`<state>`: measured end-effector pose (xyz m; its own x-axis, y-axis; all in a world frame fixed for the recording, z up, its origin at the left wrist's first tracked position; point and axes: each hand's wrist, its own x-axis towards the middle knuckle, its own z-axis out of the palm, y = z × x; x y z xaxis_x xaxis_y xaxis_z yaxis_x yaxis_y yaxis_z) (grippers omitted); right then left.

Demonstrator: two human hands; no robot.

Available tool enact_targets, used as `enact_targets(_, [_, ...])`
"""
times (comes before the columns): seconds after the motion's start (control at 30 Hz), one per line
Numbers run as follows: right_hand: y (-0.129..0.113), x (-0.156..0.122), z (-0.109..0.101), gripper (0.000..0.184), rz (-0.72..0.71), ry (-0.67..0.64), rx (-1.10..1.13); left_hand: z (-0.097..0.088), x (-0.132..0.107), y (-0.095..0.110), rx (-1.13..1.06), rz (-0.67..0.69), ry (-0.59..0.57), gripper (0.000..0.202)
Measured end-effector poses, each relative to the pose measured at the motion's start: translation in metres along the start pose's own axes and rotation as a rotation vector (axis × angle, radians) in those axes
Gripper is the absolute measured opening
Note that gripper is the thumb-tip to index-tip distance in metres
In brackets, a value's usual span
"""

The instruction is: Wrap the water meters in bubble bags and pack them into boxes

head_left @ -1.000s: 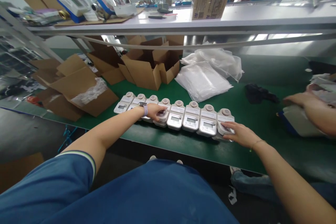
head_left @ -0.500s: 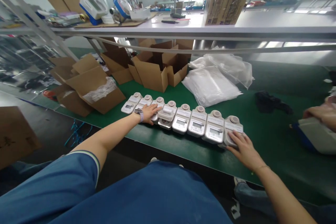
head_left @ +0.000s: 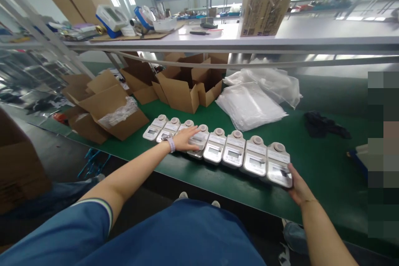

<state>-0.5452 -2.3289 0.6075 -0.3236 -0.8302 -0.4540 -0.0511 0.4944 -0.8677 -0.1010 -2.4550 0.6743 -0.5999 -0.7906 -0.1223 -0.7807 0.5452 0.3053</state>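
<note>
A row of several white meters (head_left: 232, 151) with round knobs lies side by side on the green table (head_left: 314, 166). My left hand (head_left: 184, 139) rests flat, fingers stretched out, on the meters near the row's left end. My right hand (head_left: 297, 189) grips the near right corner of the rightmost meter (head_left: 278, 166), thumb at its lower edge. Both forearms reach across the table's front edge.
Open cardboard boxes (head_left: 187, 83) stand behind the row, more boxes (head_left: 107, 108) at the left. A pile of clear plastic bags (head_left: 252, 104) and a dark cloth (head_left: 324, 124) lie at the back right. A shelf (head_left: 218, 41) with a tall carton (head_left: 269, 0) runs overhead.
My right hand slid from the top of the rightmost meter to its near right corner. My left hand shifted slightly right along the row. The other person's hands at the right are gone from view.
</note>
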Motion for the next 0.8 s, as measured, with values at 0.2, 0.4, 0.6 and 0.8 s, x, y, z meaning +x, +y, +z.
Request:
enact_targets(0.2, [0.009, 0.016, 0.005, 0.063, -0.060, 0.100, 0.034, 0.065, -0.004, 0.048, 0.168, -0.063, -0.022, 0.080])
enact_targets(0.4, [0.011, -0.011, 0.020, 0.080, -0.168, 0.541, -0.108, 0.065, -0.054, 0.018, 0.038, -0.039, 0.056, 0.068])
enact_targets(0.6, [-0.010, -0.075, 0.098, 0.064, -0.499, 0.580, -0.307, 0.023, -0.086, -0.099, -0.100, -0.705, 0.505, 0.057])
enact_targets(0.8, [-0.074, -0.043, 0.192, 0.057, -0.813, 0.357, -0.346, 0.015, -0.112, -0.216, -0.324, -0.827, 0.383, 0.060])
